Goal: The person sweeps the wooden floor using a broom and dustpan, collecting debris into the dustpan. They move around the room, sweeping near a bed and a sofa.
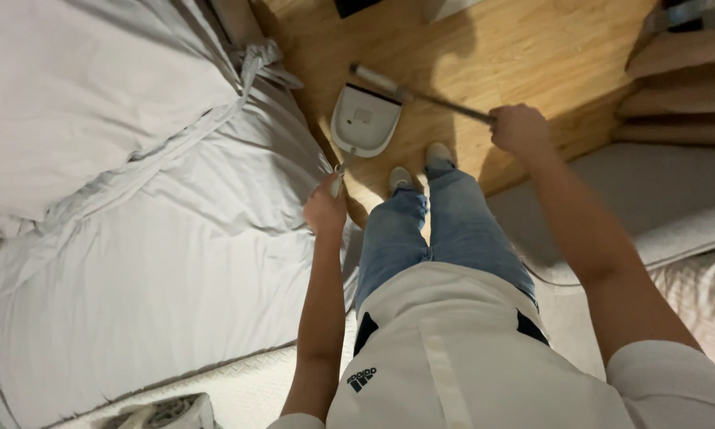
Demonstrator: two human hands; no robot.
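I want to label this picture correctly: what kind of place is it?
Probably a bedroom in a home: a bed with grey bedding, a wooden floor, and a dustpan on it beside the bed.

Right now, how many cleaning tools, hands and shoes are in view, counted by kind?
Cleaning tools: 2, a white dustpan and a broom
Hands: 2, the left hand on the dustpan's handle and the right hand on the broom's stick
Shoes: 2, light-coloured
Total: 6
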